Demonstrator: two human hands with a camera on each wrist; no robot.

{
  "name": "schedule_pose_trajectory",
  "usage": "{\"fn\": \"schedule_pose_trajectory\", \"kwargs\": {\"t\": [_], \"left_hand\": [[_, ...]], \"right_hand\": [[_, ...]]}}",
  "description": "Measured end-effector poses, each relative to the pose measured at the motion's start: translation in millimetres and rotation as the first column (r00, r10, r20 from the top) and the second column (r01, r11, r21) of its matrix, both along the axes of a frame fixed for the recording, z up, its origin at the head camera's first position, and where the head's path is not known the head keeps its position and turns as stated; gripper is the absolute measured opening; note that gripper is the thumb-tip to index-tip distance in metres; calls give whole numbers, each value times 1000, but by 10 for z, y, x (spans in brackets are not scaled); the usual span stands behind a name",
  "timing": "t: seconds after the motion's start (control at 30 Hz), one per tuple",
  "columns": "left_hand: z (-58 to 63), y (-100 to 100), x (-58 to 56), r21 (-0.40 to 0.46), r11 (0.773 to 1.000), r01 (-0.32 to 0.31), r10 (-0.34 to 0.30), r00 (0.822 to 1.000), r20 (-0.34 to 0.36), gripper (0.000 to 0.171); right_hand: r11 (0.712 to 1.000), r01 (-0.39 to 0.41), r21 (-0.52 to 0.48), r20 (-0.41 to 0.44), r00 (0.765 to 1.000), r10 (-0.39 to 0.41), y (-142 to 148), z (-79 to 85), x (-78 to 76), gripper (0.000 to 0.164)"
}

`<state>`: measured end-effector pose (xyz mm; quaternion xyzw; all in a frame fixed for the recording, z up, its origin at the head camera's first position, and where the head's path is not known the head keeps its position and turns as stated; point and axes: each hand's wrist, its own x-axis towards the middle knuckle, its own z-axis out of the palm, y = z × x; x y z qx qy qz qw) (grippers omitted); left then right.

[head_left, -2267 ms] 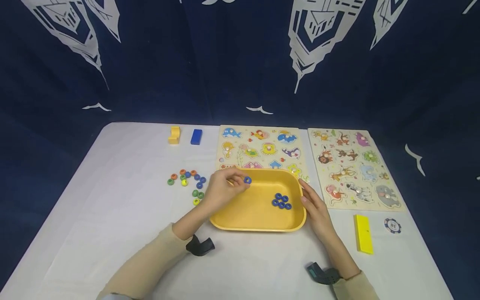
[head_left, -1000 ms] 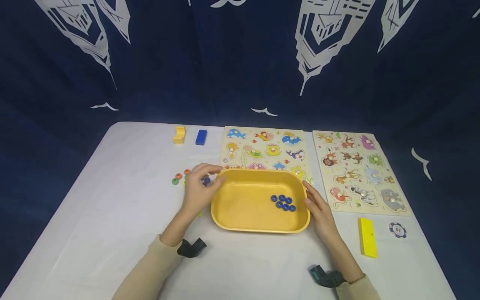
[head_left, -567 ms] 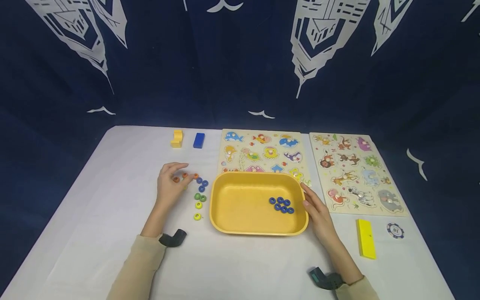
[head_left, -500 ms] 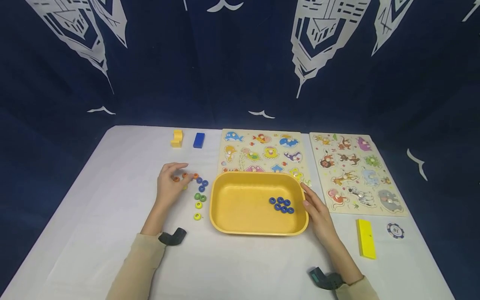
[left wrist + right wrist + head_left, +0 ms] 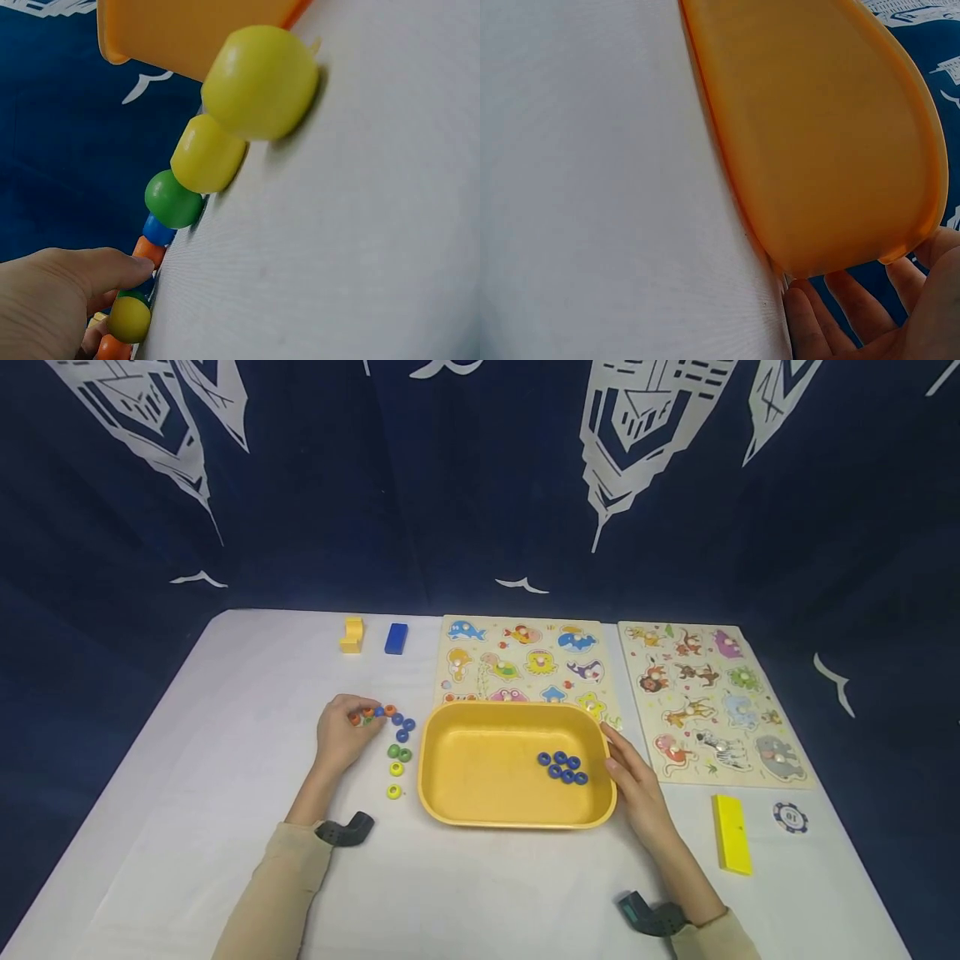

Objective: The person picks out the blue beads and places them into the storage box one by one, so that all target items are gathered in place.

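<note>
My left hand (image 5: 343, 735) pinches a blue bead (image 5: 378, 711) between thumb and fingertips, low among orange beads (image 5: 391, 710) and green ones; in the left wrist view the thumb partly hides it. A yellow bead (image 5: 129, 320) sits close below that thumb. To the right stands a yellow tray (image 5: 480, 817) with several blue beads (image 5: 567, 776) grouped at its right side. My right hand (image 5: 636, 785) rests against the tray's right end, its fingers spread along the outer wall in the right wrist view and the thumb at the rim.
Loose blue, green and yellow beads (image 5: 396, 769) trail between hand and tray. Two animal puzzle boards (image 5: 525, 652) lie behind and right. A blue block (image 5: 396, 639) and yellow block (image 5: 352, 635) stand at the back; a yellow bar (image 5: 731, 835) and a chip (image 5: 791, 817) lie right.
My left hand has let go of a blue bead in the tray, adding to those there, then moved left to the loose beads and closed on another blue one. My right hand stays at the tray.
</note>
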<state>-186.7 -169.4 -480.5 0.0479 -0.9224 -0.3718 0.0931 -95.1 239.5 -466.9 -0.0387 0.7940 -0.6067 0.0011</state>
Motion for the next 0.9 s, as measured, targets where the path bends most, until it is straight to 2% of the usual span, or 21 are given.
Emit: {"fn": "schedule_pose_trajectory", "kwargs": {"t": [0.13, 0.23, 0.4, 0.5, 0.6, 0.67, 0.77, 0.9], "left_hand": [[5, 10, -3, 1, 1000, -2, 2, 1000, 3, 24], [51, 32, 14, 37, 999, -9, 10, 1000, -13, 25], [244, 108, 72, 133, 991, -16, 27, 996, -84, 24], [419, 217, 120, 180, 984, 15, 7, 992, -122, 23], [624, 402, 185, 218, 970, 104, -74, 987, -140, 21], [750, 564, 240, 232, 953, 192, -163, 977, -140, 20], [849, 835, 311, 258, 904, 342, -319, 939, -128, 18], [808, 1197, 353, 331, 817, 472, -477, 876, -72, 16]], "right_hand": [[1000, 1, 6, -7, 1000, -1, 8, 3, 2, 43], [1000, 5, 10, -2, 1000, -5, 15, 0, 1, 43], [1000, 3, 8, 8, 1000, -3, 20, -14, -5, 43], [1000, 2, 10, 5, 1000, -2, 18, -28, -5, 43], [1000, 3, 8, 1, 1000, -3, 18, -29, 0, 43], [1000, 3, 5, 0, 1000, -3, 17, -27, 2, 43], [1000, 0, -3, -1, 1000, 0, 14, -19, 2, 43], [1000, -7, -20, -7, 1000, 7, 9, -18, -6, 43]]}}
